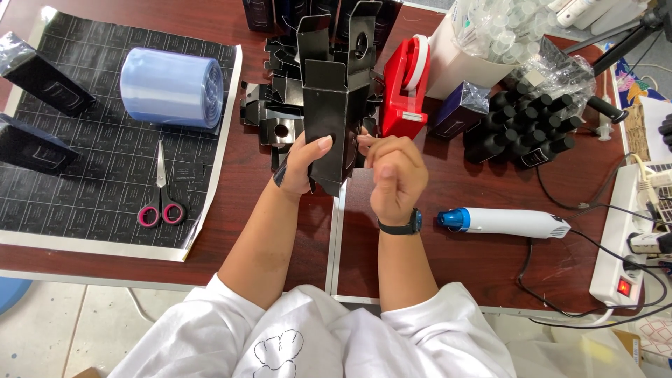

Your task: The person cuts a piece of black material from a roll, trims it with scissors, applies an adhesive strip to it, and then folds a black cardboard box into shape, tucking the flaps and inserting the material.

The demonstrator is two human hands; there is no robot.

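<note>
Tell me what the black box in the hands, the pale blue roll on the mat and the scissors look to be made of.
Black folding box: looks like thin matt card, given its creased flaps and punched round hole. Pale blue roll: probably clear plastic film, since it is glossy, see-through and wound in layers. Scissors: shiny metal blades, with pink handle loops that seem plastic.
</note>
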